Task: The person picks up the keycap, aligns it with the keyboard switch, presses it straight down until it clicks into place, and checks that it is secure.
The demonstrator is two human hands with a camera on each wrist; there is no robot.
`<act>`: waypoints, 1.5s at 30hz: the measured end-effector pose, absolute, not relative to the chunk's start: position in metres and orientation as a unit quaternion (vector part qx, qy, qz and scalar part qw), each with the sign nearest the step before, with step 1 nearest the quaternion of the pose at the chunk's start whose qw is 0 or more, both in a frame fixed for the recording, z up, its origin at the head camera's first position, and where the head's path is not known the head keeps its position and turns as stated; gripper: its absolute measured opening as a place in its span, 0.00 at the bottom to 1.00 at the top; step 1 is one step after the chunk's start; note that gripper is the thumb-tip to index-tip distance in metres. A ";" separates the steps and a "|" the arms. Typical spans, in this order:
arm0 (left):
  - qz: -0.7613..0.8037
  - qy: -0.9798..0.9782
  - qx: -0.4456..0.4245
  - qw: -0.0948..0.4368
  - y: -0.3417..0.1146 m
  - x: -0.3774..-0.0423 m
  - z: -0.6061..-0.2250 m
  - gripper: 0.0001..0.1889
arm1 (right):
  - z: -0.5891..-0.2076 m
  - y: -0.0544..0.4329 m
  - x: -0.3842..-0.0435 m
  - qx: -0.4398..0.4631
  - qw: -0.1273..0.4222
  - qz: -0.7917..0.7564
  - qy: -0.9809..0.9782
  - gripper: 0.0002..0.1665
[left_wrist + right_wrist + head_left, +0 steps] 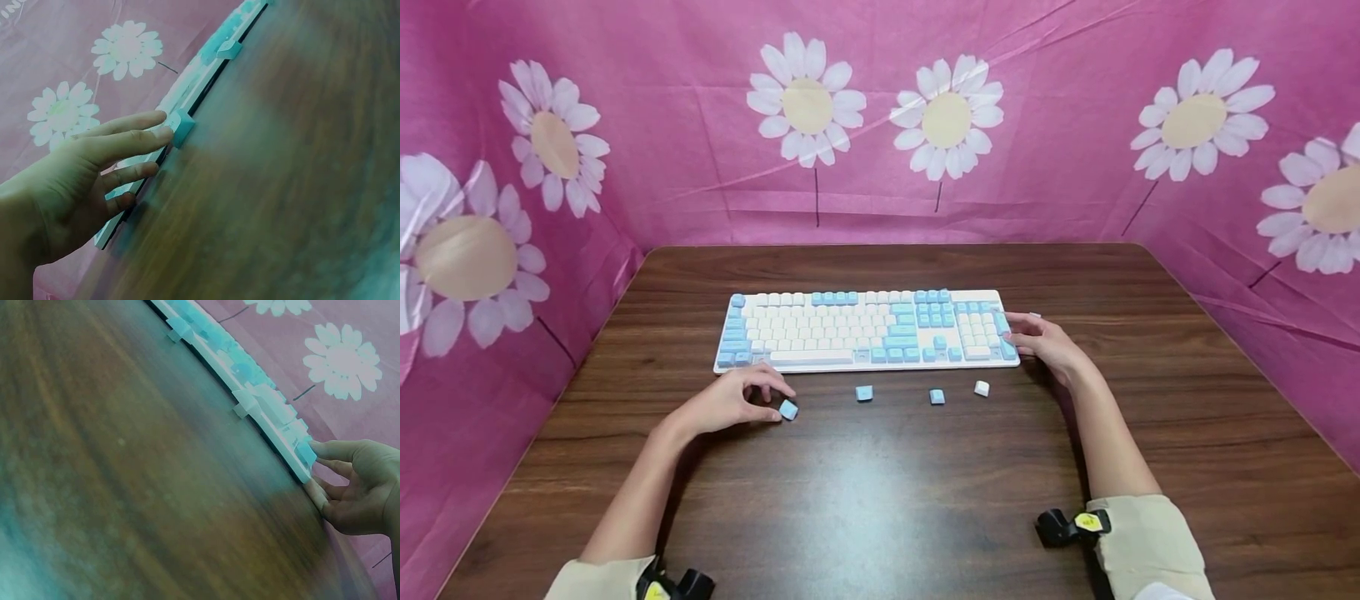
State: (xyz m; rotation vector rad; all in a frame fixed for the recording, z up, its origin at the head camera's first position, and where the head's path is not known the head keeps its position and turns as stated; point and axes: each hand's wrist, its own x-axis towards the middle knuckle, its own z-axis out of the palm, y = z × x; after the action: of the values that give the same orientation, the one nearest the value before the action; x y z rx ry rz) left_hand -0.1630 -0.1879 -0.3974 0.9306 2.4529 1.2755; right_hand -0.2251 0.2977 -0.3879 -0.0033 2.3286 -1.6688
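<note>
The keyboard (867,331) lies flat across the table (880,483), its long near edge facing the person, which gives both hands access to either end. The right hand (1051,343) grips the right end, one fingertip against a blue key (306,454) there and the rest curled by the corner — apparently to steady the board while the other hand works. The left hand (730,397) is at the near left, thumb touching a loose blue cap (788,409), forefinger just beside it; whether the cap is pinched or let go cannot be told.

Two more blue caps, one near the middle (864,392) and one farther right (937,397), and a white cap (982,388) lie apart along the near edge, perhaps spaced so that each is easy to reach (the row is loose, not ruled).

Writing is scarce. The key legends are too small to read, and no brand shows legibly on the board. Each wrist camera bears a yellow label, left (657,592) and right (1088,522) — neither readable. On the flowered cloth (880,212), the left wrist view catches part of a word, seemingly "IN" and another letter.
</note>
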 end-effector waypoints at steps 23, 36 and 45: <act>0.447 0.825 0.323 0.123 -0.187 -0.163 -0.404 0.11 | -0.387 0.296 -0.225 -0.002 0.137 -0.573 0.808 0.35; 0.437 0.834 0.315 0.119 -0.185 -0.162 -0.404 0.10 | -0.388 0.297 -0.225 -0.002 0.138 -0.576 0.806 0.36; 0.425 0.845 0.304 0.114 -0.185 -0.162 -0.404 0.10 | -0.388 0.297 -0.225 -0.002 0.138 -0.578 0.804 0.36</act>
State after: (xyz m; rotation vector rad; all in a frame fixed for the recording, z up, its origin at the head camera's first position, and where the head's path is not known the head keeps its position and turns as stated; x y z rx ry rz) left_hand -0.1618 -0.1849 -0.4037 0.8901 2.4782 1.2470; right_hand -0.2248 0.2968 -0.3877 -0.0053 2.3249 -1.6725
